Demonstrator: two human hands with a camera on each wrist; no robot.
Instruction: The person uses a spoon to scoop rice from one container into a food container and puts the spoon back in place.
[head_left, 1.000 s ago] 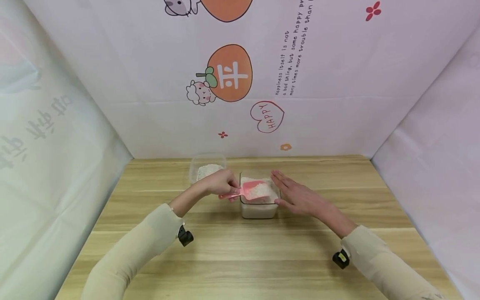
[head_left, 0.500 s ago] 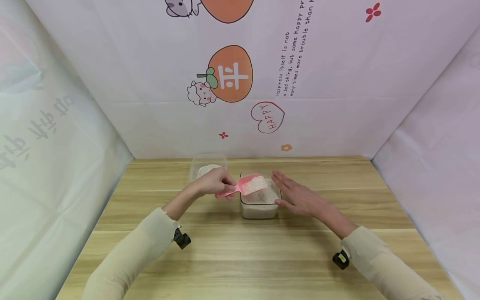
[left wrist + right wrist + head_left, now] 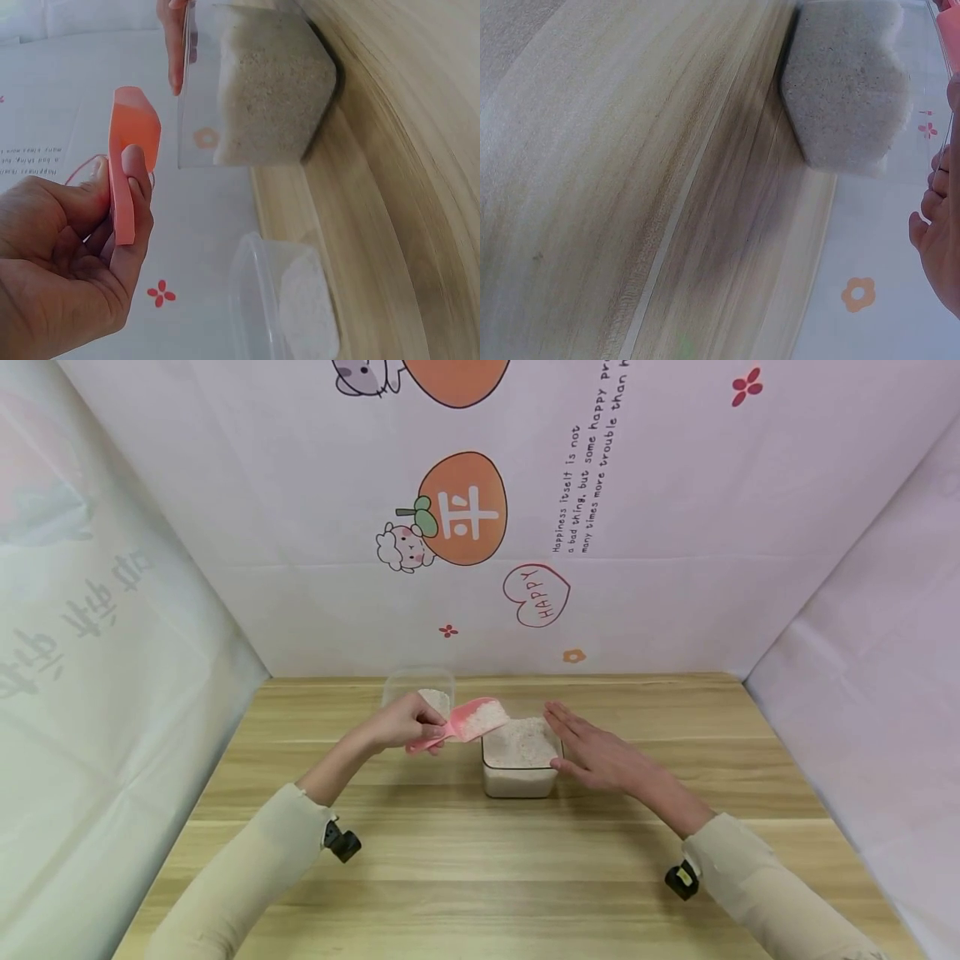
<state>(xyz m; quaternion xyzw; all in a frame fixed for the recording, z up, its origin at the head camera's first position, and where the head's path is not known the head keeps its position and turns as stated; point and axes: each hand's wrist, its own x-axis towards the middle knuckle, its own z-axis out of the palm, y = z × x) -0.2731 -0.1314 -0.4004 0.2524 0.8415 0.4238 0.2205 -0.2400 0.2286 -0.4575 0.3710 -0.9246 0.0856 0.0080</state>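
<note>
Rice heaped in pink scoop overhead — left fingers pinching its handle; right fingers flat.

The left hand, gripping the handle of the pink scoop, is drawing back toward the table's left edge and rising. A second ago the loaded scoop was sitting low inside the square container; now it is hanging clear of that container's left rim, between it and the round container by the table's far edge. The white grains are riding along in it. The left forearm is swinging leftward too.
</note>
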